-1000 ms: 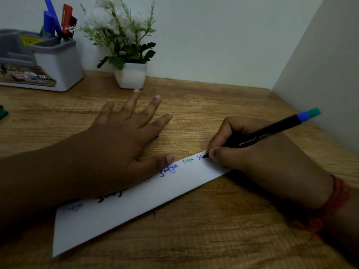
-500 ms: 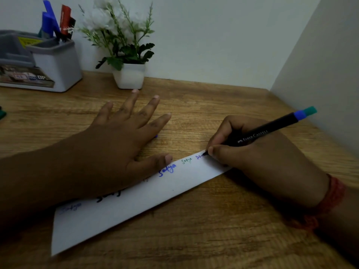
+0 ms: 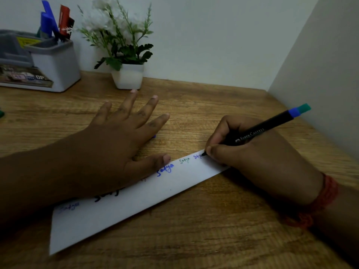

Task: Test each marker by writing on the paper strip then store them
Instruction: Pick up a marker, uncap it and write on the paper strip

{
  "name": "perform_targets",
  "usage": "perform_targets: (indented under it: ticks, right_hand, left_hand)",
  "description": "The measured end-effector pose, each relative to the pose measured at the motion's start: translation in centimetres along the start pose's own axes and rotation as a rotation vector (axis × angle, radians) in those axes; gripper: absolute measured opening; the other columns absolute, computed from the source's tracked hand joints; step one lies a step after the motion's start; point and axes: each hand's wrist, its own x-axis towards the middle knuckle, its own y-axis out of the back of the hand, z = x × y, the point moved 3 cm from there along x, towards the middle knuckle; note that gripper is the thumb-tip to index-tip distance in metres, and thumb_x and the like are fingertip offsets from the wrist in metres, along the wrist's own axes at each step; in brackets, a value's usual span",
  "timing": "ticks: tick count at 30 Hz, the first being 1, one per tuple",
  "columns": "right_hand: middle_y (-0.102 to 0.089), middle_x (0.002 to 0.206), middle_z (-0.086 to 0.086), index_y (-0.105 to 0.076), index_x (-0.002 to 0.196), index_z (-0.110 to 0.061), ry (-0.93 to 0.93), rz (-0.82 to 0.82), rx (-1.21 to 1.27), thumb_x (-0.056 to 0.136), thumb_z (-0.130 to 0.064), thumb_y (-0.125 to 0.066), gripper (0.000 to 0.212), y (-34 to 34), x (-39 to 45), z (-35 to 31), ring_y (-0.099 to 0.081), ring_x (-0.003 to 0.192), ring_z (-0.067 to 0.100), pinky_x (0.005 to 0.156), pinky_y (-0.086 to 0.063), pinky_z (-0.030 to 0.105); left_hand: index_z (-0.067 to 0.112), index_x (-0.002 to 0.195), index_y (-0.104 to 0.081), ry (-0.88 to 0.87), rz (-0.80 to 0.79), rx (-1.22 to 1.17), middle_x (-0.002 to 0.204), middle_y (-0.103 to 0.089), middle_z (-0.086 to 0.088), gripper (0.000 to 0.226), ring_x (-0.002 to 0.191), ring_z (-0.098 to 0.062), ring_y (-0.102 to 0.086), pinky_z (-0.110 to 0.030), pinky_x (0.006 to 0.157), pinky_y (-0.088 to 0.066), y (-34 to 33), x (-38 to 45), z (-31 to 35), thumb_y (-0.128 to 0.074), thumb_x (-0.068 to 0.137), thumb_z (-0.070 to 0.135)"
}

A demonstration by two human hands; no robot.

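A long white paper strip point(image 3: 136, 200) lies slantwise on the wooden desk point(image 3: 194, 239), with several small written words along its upper edge. My left hand point(image 3: 120, 144) lies flat with spread fingers, its thumb pressing the strip's upper edge. My right hand point(image 3: 252, 152) grips a black marker point(image 3: 260, 131) with a blue and teal end; its tip touches the strip's far right end. A small blue object point(image 3: 154, 136) peeks from under my left fingers.
A grey desk organizer point(image 3: 50, 65) with blue and red markers point(image 3: 48, 20) standing in it sits at the back left. Beside it is a white pot of artificial flowers point(image 3: 128, 76). A wall panel point(image 3: 320, 74) borders the desk on the right. A green thing point(image 3: 1, 113) shows at the left edge.
The marker tip has crept slightly rightward along the strip as the last small word grew. My left hand has stayed pressed on the paper.
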Motion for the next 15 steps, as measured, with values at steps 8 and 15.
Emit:
perform_targets:
  ticks: [8, 15]
  right_hand:
    - [-0.074, 0.079, 0.004, -0.07, 0.077, -0.011, -0.01, 0.063, 0.066, 0.08, -0.01, -0.071, 0.004, 0.4, 0.3, 0.5, -0.068, 0.071, 0.017, 0.059, -0.053, 0.022]
    - [-0.071, 0.076, 0.011, -0.067, 0.079, -0.006, 0.042, 0.2, 0.286, 0.083, -0.005, -0.068, 0.005, 1.1, 0.7, 0.9, -0.067, 0.068, 0.018, 0.072, -0.058, 0.035]
  left_hand:
    - [0.052, 0.142, 0.023, -0.028, 0.067, -0.017, 0.151, 0.036, 0.021, 0.085, 0.137, -0.01, 0.04, -0.051, 0.114, 0.01, 0.3, 0.0, -0.1, 0.006, 0.068, 0.091]
    - [0.056, 0.139, 0.023, -0.004, 0.129, -0.107, 0.152, 0.03, 0.026, 0.076, 0.136, -0.004, 0.038, -0.048, 0.112, 0.012, 0.8, 0.4, -0.9, 0.008, 0.072, 0.088]
